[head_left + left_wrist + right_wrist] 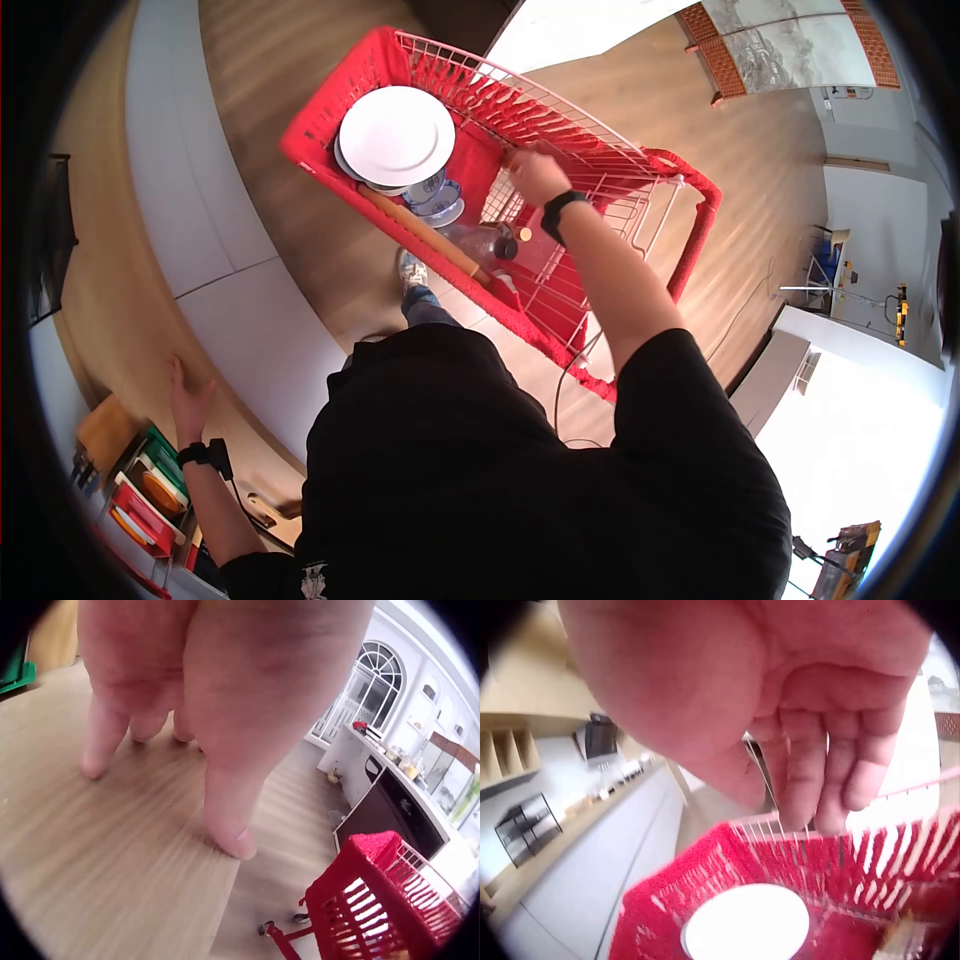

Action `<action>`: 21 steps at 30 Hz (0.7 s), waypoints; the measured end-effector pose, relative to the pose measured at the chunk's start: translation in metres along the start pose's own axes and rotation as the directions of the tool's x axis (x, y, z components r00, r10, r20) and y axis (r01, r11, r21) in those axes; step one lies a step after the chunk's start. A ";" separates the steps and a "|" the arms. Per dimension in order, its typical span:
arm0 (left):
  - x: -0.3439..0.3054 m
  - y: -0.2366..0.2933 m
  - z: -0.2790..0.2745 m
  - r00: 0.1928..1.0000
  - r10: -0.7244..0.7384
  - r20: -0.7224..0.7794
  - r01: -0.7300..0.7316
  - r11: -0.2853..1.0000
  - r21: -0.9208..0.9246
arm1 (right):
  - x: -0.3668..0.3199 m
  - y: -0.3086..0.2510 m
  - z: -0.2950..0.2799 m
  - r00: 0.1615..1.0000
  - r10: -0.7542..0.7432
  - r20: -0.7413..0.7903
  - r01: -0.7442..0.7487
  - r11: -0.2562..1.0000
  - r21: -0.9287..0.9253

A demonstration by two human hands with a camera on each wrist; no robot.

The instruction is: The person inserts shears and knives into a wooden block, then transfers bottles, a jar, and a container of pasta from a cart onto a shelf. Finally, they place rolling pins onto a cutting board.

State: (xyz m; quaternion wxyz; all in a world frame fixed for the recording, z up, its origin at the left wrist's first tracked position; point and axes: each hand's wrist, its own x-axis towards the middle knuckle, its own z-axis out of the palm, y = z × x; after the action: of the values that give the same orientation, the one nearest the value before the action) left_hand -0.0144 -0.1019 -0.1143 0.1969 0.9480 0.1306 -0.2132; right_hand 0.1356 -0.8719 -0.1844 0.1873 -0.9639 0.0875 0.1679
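My right hand [540, 178] is over the red shopping cart [365, 60], its fingers loosely bent with nothing between them in the right wrist view. Inside the cart, white plates [397, 135] are stacked at the far end. Beside the stack are blue-and-white dishes [436, 200] and a long wooden rod [425, 232]. A clear bottle with a dark cap [480, 243] lies closer to me. My left hand [190, 400] rests its spread fingertips on the wooden countertop [112, 847], near the edge; it holds nothing.
Red and green items in a rack [150, 500] stand on the counter behind my left hand. White cabinet fronts [240, 330] run below the counter. One shoe [411, 270] shows beside the cart. A white-topped counter [401, 769] stands beyond the cart.
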 end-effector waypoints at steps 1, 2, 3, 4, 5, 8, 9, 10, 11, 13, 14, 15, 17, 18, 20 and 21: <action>0.000 0.006 -0.001 1.000 -0.008 0.007 0.008 1.000 0.008 | 0.006 0.018 0.036 0.991 0.048 0.124 -0.036 0.995 -0.095; -0.003 0.011 -0.004 1.000 -0.025 0.017 0.025 1.000 -0.009 | 0.008 0.027 0.063 0.963 0.102 0.247 -0.054 0.980 -0.193; -0.005 0.013 -0.006 0.999 -0.041 0.024 0.042 0.999 -0.028 | -0.001 0.020 0.069 0.922 0.102 0.372 0.002 0.963 -0.270; -0.003 0.014 -0.007 0.998 -0.053 0.024 0.053 0.998 -0.026 | -0.012 0.013 0.073 0.869 0.110 0.483 0.071 0.938 -0.340; -0.001 0.013 -0.007 0.996 -0.079 0.039 0.080 0.997 -0.012 | -0.019 0.010 0.080 0.853 0.194 0.485 -0.034 0.947 -0.320; -0.001 0.005 -0.003 0.995 -0.086 0.050 0.088 0.995 -0.039 | -0.026 0.018 0.112 0.773 0.354 0.526 -0.203 0.924 -0.324; -0.004 0.001 -0.003 0.998 -0.057 0.040 0.059 0.995 -0.075 | -0.034 0.018 0.117 0.772 0.337 0.538 -0.168 0.926 -0.339; -0.005 0.002 -0.003 0.997 -0.065 0.044 0.068 0.995 -0.077 | -0.039 0.017 0.120 0.774 0.319 0.547 -0.133 0.927 -0.352; -0.004 0.004 -0.004 0.997 -0.066 0.050 0.072 0.991 -0.109 | -0.045 0.019 0.129 0.846 0.294 0.445 -0.134 0.925 -0.356; -0.008 0.008 -0.003 0.995 -0.082 0.063 0.090 0.985 -0.146 | -0.052 0.024 0.135 0.869 0.259 0.421 -0.085 0.917 -0.389; -0.009 0.010 -0.002 0.997 -0.071 0.039 0.075 0.989 -0.124 | -0.051 0.023 0.135 0.894 0.218 0.392 -0.042 0.910 -0.412; -0.008 0.012 -0.003 0.998 -0.056 0.016 0.057 0.993 -0.100 | -0.047 0.022 0.134 0.893 0.214 0.396 -0.035 0.910 -0.413; -0.008 0.007 -0.003 0.999 -0.047 0.012 0.048 0.995 -0.090 | -0.036 0.013 0.113 0.849 0.408 0.336 -0.308 0.898 -0.314; -0.008 0.006 -0.002 0.999 -0.031 0.006 0.032 0.997 -0.077 | -0.030 0.028 0.118 0.849 0.406 0.338 -0.303 0.899 -0.317; -0.009 0.010 -0.004 0.998 -0.053 0.022 0.055 0.992 -0.118 | -0.025 0.057 0.122 0.885 0.406 0.227 -0.316 0.883 -0.348; -0.010 0.013 -0.005 0.997 -0.069 0.036 0.074 0.985 -0.157 | -0.023 0.065 0.121 0.836 0.477 0.272 -0.370 0.856 -0.362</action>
State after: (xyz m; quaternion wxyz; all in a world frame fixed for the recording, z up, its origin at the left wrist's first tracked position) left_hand -0.0170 -0.1127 -0.1022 0.2656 0.9207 0.1781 -0.2236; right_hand 0.0636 -0.8816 -0.3036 0.0116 -0.8906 0.2397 0.3863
